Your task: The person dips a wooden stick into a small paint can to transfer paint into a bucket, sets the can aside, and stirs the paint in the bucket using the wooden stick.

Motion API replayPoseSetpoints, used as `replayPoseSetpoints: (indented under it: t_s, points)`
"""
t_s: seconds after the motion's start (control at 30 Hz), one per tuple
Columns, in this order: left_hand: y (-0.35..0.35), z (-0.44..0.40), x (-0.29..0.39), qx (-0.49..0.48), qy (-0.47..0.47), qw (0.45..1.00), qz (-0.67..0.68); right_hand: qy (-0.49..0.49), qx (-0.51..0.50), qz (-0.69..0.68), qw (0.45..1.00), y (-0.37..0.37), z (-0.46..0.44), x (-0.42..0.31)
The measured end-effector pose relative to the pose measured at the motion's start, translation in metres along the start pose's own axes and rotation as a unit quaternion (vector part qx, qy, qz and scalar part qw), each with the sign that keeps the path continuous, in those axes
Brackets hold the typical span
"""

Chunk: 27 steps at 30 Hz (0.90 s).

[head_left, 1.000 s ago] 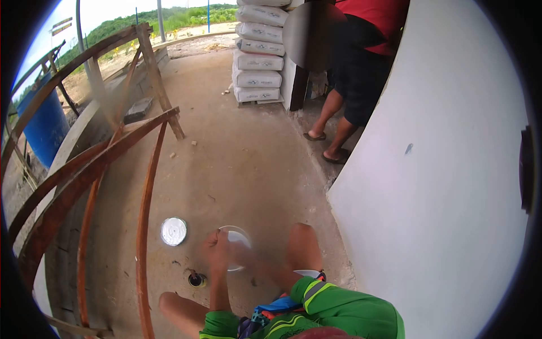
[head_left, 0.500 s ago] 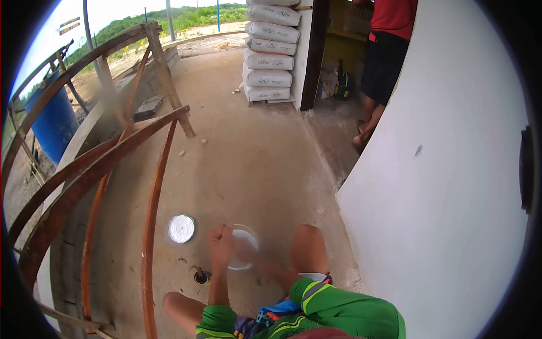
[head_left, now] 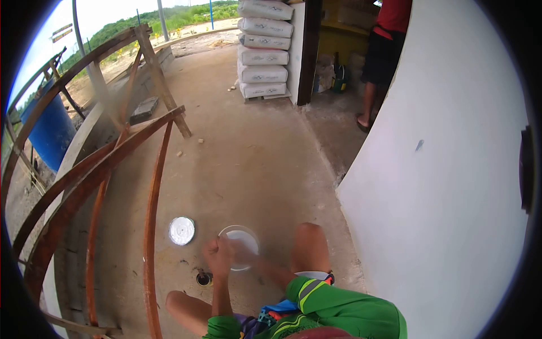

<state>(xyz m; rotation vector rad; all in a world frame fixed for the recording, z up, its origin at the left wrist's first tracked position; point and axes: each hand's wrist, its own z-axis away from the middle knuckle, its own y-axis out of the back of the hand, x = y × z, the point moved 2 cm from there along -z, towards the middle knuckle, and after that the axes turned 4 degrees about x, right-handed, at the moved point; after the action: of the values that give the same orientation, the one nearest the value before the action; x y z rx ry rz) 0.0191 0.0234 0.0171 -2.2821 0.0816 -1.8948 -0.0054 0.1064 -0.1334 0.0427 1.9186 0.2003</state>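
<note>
Low over the concrete floor, a round white container is seen from above, with pale contents. My left hand is closed in a fist at its left rim; what the fingers hold, if anything, is hidden. Across the container's middle reaches my right hand, smeared by motion, so its fingers do not show. Left of the container lies a silvery round lid. Nearer to me, a small tin with a dark inside stands on the floor, something brownish at its rim.
Reddish wooden rails run along my left, with a blue barrel beyond. Stacked white sacks stand ahead beside a doorway, where a person in a red top stands. A white wall rises at my right.
My left fist has moved slightly left and down, and its wrist has turned. The right hand stays blurred over the container. The person in the doorway has shifted their legs.
</note>
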Motion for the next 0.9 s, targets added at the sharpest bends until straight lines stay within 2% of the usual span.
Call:
replayPoseSetpoints:
  t_s: [0.03,0.07,0.13,0.17,0.23,0.33,0.43,0.57,0.67,0.77,0.8,0.9]
  points:
    - [-0.002,0.004,0.001,-0.001,-0.019,1.000,-0.022,0.002,0.017,-0.034,0.999,-0.010,-0.001,0.004]
    - [-0.007,0.000,-0.002,-0.030,0.001,0.996,-0.086,0.002,0.033,-0.067,0.997,-0.016,0.003,0.009]
    - [-0.021,-0.017,-0.010,-0.092,0.040,0.972,-0.213,-0.022,0.069,-0.049,0.996,-0.022,0.016,0.038]
    - [-0.026,-0.023,-0.019,-0.092,0.041,0.977,-0.190,-0.029,0.089,-0.038,0.995,-0.018,0.013,0.036]
    - [-0.035,-0.029,-0.036,-0.092,0.046,0.984,-0.143,-0.022,0.038,-0.043,0.998,0.008,0.019,0.014]
    - [-0.012,-0.023,-0.033,0.007,0.114,0.992,0.049,-0.014,-0.014,-0.041,0.999,0.017,0.011,-0.008]
    - [0.011,-0.005,-0.015,0.047,0.006,0.999,-0.006,-0.004,-0.044,-0.041,0.998,-0.002,-0.001,-0.011]
    - [0.013,-0.003,-0.006,0.034,0.006,0.999,-0.035,-0.049,-0.057,-0.045,0.996,-0.025,-0.005,-0.009]
    - [0.004,-0.009,-0.020,0.015,0.001,0.999,-0.052,0.009,-0.023,-0.075,0.997,-0.018,0.013,0.001]
    - [-0.027,0.001,-0.020,-0.008,0.068,0.997,-0.032,0.000,-0.021,-0.073,0.997,0.015,0.027,0.013]
    - [-0.033,-0.003,-0.023,-0.018,0.036,0.999,0.000,0.023,-0.003,-0.082,0.996,0.024,0.022,0.008]
    - [-0.017,-0.021,-0.025,-0.024,-0.005,1.000,0.013,-0.026,0.000,-0.061,0.998,0.022,0.000,-0.010]
